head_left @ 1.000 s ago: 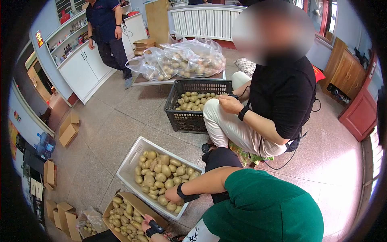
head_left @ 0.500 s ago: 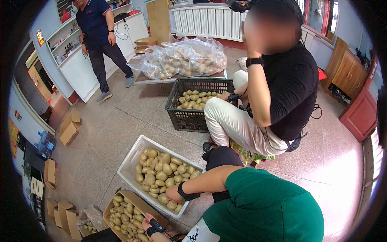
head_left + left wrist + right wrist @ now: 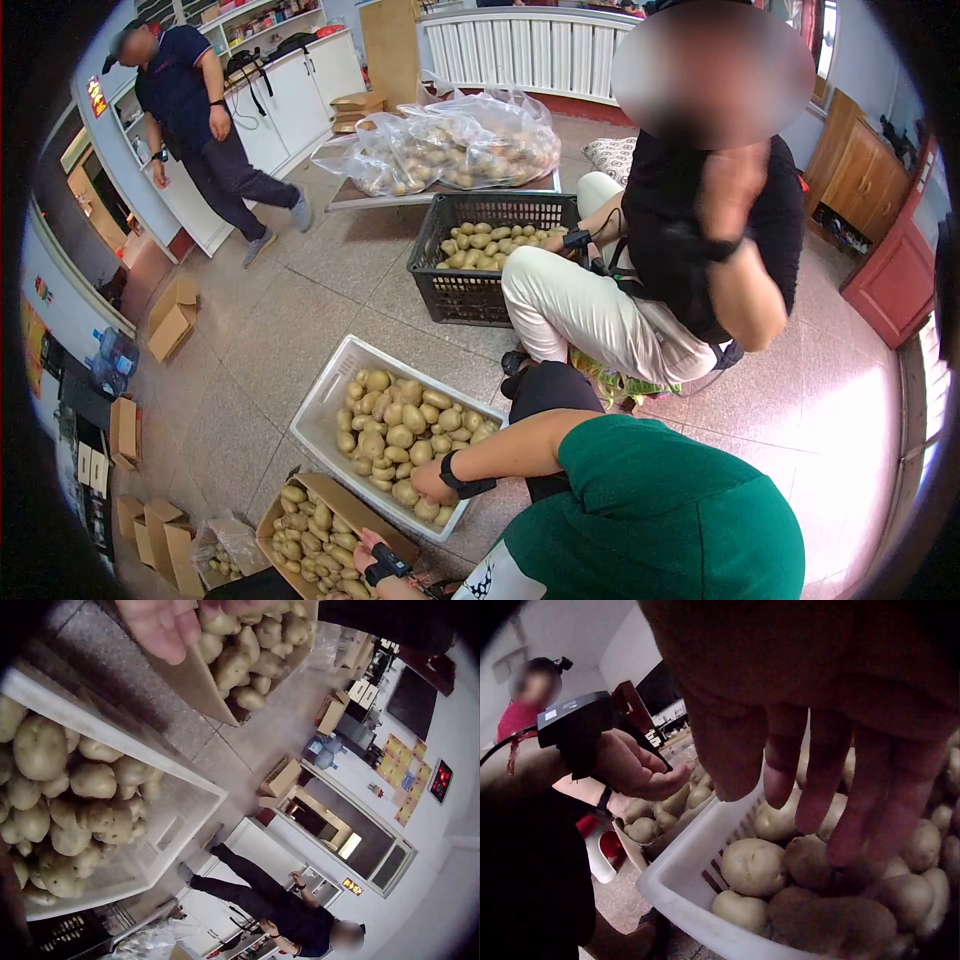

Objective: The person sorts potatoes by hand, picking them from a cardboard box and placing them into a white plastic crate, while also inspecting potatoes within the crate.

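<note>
My right hand (image 3: 432, 482) hangs over potatoes at the near end of a white plastic crate (image 3: 318, 392). In the right wrist view its fingers (image 3: 825, 765) point down, loosely straight, close over the potatoes (image 3: 754, 868), with nothing held. Beside the crate, my left hand (image 3: 370, 552) is at the edge of a cardboard box (image 3: 345, 500) heaped with potatoes (image 3: 305, 535). The left wrist view shows its fingers (image 3: 161, 634) relaxed, partly cut off by the frame, in front of the box's side. Both wrists wear black straps with small devices.
A person in black (image 3: 690, 260) sits ahead, one hand in a black crate (image 3: 465, 300) of potatoes. Plastic bags of potatoes (image 3: 470, 150) lie on a low platform behind. Another person (image 3: 195, 120) is at the left by white cabinets. Empty cartons (image 3: 172, 318) stand on the floor.
The standing person has stepped leftward. The seated person put one hand into the black crate and raised the other to the face, then moved it away. My hands stay nearly still.
</note>
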Demonstrator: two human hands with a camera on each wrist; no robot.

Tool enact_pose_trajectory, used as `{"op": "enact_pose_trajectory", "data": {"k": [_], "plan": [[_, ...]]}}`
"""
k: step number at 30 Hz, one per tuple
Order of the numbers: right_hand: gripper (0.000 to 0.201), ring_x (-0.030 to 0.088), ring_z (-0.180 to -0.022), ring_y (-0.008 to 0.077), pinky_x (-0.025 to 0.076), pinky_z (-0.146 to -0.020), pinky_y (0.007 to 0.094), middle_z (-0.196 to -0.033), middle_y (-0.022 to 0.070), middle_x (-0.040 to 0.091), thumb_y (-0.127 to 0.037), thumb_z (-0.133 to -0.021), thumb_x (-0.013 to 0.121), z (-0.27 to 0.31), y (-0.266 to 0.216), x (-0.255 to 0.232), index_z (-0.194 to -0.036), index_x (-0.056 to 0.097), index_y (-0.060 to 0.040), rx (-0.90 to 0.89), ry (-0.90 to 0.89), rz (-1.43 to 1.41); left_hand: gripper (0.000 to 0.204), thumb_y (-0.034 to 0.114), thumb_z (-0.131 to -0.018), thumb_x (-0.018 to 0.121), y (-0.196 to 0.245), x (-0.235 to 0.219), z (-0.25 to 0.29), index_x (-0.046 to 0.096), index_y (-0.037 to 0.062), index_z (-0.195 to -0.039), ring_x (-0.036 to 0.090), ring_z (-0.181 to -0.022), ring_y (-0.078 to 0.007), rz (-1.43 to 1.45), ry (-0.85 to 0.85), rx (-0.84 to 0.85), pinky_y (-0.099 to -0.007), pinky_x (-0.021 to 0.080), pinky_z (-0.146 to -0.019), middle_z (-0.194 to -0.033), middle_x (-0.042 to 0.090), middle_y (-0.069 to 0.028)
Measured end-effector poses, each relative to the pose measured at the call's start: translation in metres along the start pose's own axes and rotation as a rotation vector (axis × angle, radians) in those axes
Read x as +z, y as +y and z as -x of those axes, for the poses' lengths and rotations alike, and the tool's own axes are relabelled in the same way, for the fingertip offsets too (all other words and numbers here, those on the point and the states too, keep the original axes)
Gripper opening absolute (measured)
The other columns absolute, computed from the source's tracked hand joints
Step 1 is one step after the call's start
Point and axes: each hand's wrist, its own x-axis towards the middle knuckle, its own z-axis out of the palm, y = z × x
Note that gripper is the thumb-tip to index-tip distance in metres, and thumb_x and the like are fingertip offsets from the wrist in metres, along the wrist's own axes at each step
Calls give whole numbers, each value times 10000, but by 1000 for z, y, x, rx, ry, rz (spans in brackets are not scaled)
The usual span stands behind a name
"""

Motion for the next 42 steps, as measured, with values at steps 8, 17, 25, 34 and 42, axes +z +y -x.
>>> {"op": "enact_pose_trajectory", "data": {"k": [8, 17, 25, 34, 42], "plan": [[206, 521, -638, 299, 396, -585, 398, -676, 157, 544, -186, -712, 568, -1, 1, 1, -730, 551, 19, 41, -37, -37, 192, 106, -809, 403, 9, -10, -15, 427, -37, -934, 565, -867, -309, 7, -66, -67, -396, 527, -739, -981, 536, -155], [221, 532, -659, 301, 409, -604, 401, -686, 157, 552, -195, -704, 584, -4, 2, 6, -741, 559, 21, 16, -8, 17, 212, 100, -813, 411, -16, 12, 21, 416, -24, -986, 533, -953, -257, 134, 118, 160, -413, 519, -762, -1019, 515, -135], [219, 538, -678, 304, 414, -609, 401, -705, 157, 567, -199, -696, 603, 1, -3, -1, -744, 562, 11, 55, -36, -7, 235, 75, -799, 392, 2, -8, -9, 401, -49, -998, 493, -1012, -279, 39, -110, -10, -450, 497, -803, -1088, 476, -161], [230, 560, -717, 299, 426, -631, 396, -737, 150, 587, -212, -705, 602, -4, 2, 5, -790, 579, 0, 22, -11, 16, 178, 76, -810, 367, -12, 0, -10, 401, -50, -931, 514, -976, -306, 171, 44, 170, -445, 501, -796, -1039, 497, -176], [269, 583, -724, 327, 446, -665, 388, -760, 182, 616, -243, -708, 611, -2, 1, 7, -776, 641, 15, 44, 3, -22, 183, 96, -832, 377, -4, -8, -7, 406, -49, -939, 531, -948, -278, 30, -64, 65, -427, 511, -776, -1023, 496, -170]]}}
